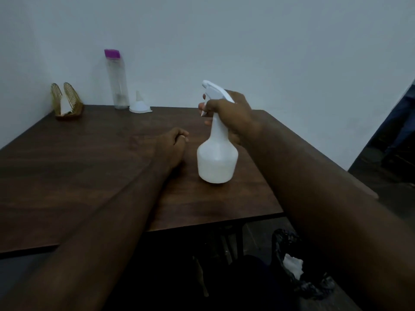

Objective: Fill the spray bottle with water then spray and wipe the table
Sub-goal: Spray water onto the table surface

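1. The white, opaque spray bottle [217, 160], bulb-bodied and narrow-necked, stood nearly upright at the dark wooden table's [78, 158] right half.
2. The right hand [233, 117] gripped its neck, fingers curled at the trigger.
3. The left hand [173, 142] lay fisted beside it.

The table [78, 164] was dark wood-grain, smooth with a faint sheen. The spray bottle [217, 160] was white opaque plastic, matt and smooth. The tall bottle [118, 81] was clear and glossy, plastic or glass, with a purple plastic cap [111, 53]. The funnel [139, 105] was white plastic. The napkin holder [71, 95] was gold-coloured metal wire, holding white paper napkins [65, 104]
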Demonstrator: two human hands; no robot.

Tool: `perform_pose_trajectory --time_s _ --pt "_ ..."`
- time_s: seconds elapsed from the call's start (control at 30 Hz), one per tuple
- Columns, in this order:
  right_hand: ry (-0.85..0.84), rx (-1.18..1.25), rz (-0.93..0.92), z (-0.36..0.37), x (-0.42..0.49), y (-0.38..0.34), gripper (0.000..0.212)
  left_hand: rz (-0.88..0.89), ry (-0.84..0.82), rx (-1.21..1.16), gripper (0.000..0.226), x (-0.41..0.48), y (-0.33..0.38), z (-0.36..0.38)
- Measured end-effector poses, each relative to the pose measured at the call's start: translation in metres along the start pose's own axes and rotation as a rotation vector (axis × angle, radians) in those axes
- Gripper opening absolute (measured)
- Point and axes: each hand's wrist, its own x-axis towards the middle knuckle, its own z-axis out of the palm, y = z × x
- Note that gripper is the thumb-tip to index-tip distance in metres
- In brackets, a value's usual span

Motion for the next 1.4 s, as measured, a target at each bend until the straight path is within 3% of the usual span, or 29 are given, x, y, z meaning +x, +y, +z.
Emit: perform_pose_trajectory --time_s 0.2,0.37,0.47,0.6,0.7,0.83,1.0,1.23,1.4 --pt "-0.009 0.071 -0.078 0.024 0.012 0.019 0.029 -0.234 0.181 -0.274 0.028 0.01 -0.007 -0.004" --pt "-0.036 -0.124 -0.163 0.026 -0.002 0.028 0.02 -0.358 0.115 -0.278 0.031 0.025 -0.013 -0.002" --pt "-0.067 -0.315 -0.167 0.022 -0.018 0.042 0.023 -0.339 0.091 -0.253 0.029 0.022 -0.012 -0.003" --pt "0.006 -0.536 -0.105 0.017 -0.025 0.069 0.049 -0.281 0.064 -0.182 0.024 0.02 -0.011 -0.001" --pt "0.017 -0.531 -0.137 0.016 -0.026 0.072 0.047 -0.31 0.14 -0.15 0.024 0.021 -0.008 0.003" --pt "-0.026 -0.491 -0.148 0.017 -0.022 0.063 0.046 -0.216 0.062 -0.063 0.016 0.012 -0.004 -0.007" --pt "-0.096 -0.426 -0.177 0.021 0.012 0.036 0.033 -0.235 0.039 -0.022 0.02 0.025 -0.013 -0.017" --pt "-0.175 -0.323 -0.172 0.052 0.137 0.022 0.036 -0.147 0.173 0.215 0.028 0.066 -0.052 -0.055" --pt "-0.12 -0.341 -0.182 0.09 0.225 0.046 0.039 -0.168 0.187 0.195 0.033 0.098 -0.077 -0.062"
